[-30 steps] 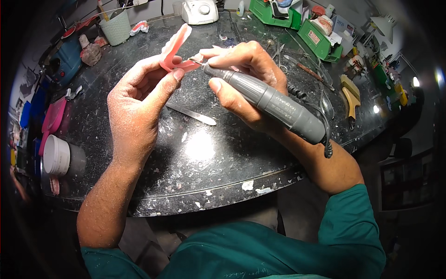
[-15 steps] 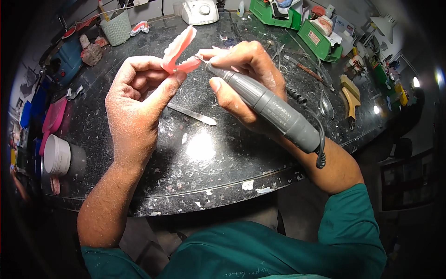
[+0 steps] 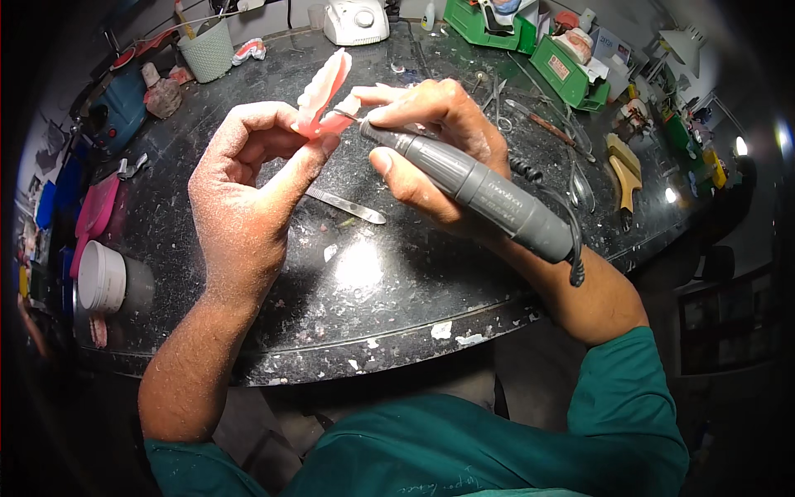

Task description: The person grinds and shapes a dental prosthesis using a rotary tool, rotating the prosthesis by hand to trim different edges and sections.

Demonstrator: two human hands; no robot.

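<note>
While my left grip (image 3: 240, 178) pinches the pink denture (image 3: 320, 89), my right grip (image 3: 465, 128) holds the grey drill (image 3: 484, 188). A metal tool (image 3: 352, 208) lies on the tabletop (image 3: 414, 277).

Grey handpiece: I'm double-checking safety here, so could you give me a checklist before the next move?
1. Pink arch pinched in left hand: ok.
2. Grey handpiece gripped in right hand: ok.
3. Coiled cord away from the metal tip: ok, it hangs at the rear end.
4. Tip stopped: cannot tell.
5. Hands gloved: not ok, both bare.
6. Metal strip out of both hands: ok, on the bench.
</note>
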